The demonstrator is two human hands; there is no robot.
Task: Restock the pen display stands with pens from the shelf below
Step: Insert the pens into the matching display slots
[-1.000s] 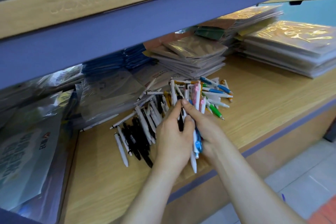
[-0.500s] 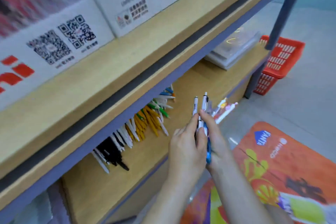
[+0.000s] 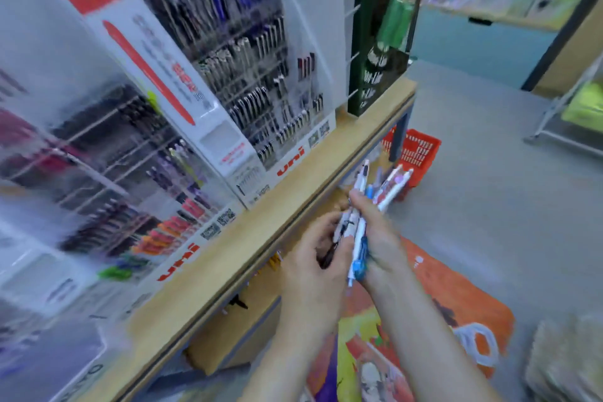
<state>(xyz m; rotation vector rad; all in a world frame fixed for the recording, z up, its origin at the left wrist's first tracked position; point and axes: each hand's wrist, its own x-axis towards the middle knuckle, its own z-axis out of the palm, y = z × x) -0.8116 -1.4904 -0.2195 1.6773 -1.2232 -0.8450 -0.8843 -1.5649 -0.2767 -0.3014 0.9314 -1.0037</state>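
Observation:
Both my hands hold a bunch of pens (image 3: 359,222) in front of the wooden shelf edge (image 3: 293,206). My left hand (image 3: 313,258) grips the lower part of the bunch, fingers curled round white and black pens. My right hand (image 3: 375,232) grips the bunch from the right, with white, blue and pink pens sticking up past its fingers. White uni pen display stands (image 3: 261,75) stand on the shelf to the left, their rows filled with dark, blue and coloured pens. Loose pens on the lower shelf (image 3: 238,302) barely show under the edge.
A red basket (image 3: 414,153) sits on the grey floor beyond the shelf leg. An orange printed mat (image 3: 456,320) lies under my arms. A dark green rack (image 3: 375,42) stands at the shelf's far end. More shelving runs along the back right.
My view has swung up from the lower shelf to the display stands. Both hands have lifted the bunch of pens out from under the shelf and hold it higher.

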